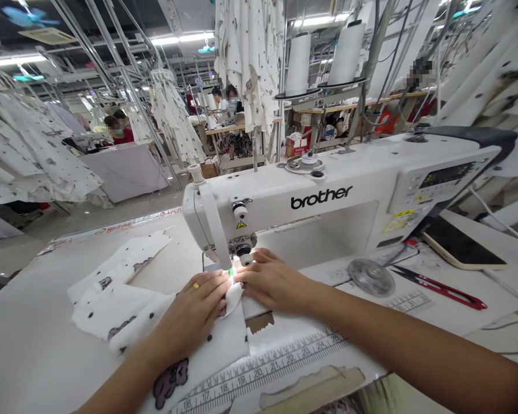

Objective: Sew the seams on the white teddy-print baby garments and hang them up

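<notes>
**A:** How's that white printed cloth [224, 345] going to handle for you?

**B:** Looks like thin, soft knit to me. It's light, floppy and probably stretchy, so it'll bunch if you pinch it. It's got small dark prints and a purple cartoon patch near you. It lies flat on the worktop [34, 339], right at the presser foot [243, 257] of your Brother sewing machine [319, 198].

**A:** And your grip?

**B:** Nothing's clamped. Your left hand [196, 313] rests flat on the cloth with the fingers apart, and your right hand [271, 282] lies flat beside it, fingertips at the foot. I reckon the best hold is flat pressure near the edge, no squeezing.
</notes>
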Tool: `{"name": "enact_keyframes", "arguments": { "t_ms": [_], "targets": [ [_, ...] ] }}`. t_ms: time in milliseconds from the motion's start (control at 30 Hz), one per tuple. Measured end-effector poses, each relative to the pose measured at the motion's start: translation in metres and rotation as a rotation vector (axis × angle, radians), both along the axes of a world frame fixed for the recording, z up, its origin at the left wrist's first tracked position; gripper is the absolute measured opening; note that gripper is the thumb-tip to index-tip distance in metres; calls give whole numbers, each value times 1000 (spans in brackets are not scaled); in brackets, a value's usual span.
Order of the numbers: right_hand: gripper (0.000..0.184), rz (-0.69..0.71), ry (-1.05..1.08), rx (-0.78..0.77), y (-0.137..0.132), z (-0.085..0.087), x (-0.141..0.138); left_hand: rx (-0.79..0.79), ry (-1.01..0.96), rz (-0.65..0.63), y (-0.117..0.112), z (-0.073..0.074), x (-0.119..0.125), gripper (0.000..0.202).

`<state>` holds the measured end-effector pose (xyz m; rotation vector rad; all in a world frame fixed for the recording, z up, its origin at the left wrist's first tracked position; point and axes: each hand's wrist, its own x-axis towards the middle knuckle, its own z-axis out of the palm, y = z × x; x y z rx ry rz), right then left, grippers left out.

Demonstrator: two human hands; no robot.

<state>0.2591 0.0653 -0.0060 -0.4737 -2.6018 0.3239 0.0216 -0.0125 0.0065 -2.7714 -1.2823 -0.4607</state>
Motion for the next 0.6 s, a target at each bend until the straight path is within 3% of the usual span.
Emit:
{"name": "enact_keyframes", "arguments": {
  "t_ms": [133,300,400,533,600],
  "targets": [
    [30,1,4,13,2,2,0,-46,32,-120,-13,5,4,41],
    [37,61,-6,-27,2,7,0,-81,-73,-86,-14,-2,6,25],
    [40,72,-18,-75,-1,11,-2,-286,-319,58,-9,-1,4,24],
    [11,34,-39,-80,-3,11,-12,-648,-697,348,-3,4,-1,31],
    [14,-10,-49,-40,-2,6,-19,-766,-828,411,-2,4,-2,37]
  ]
}}
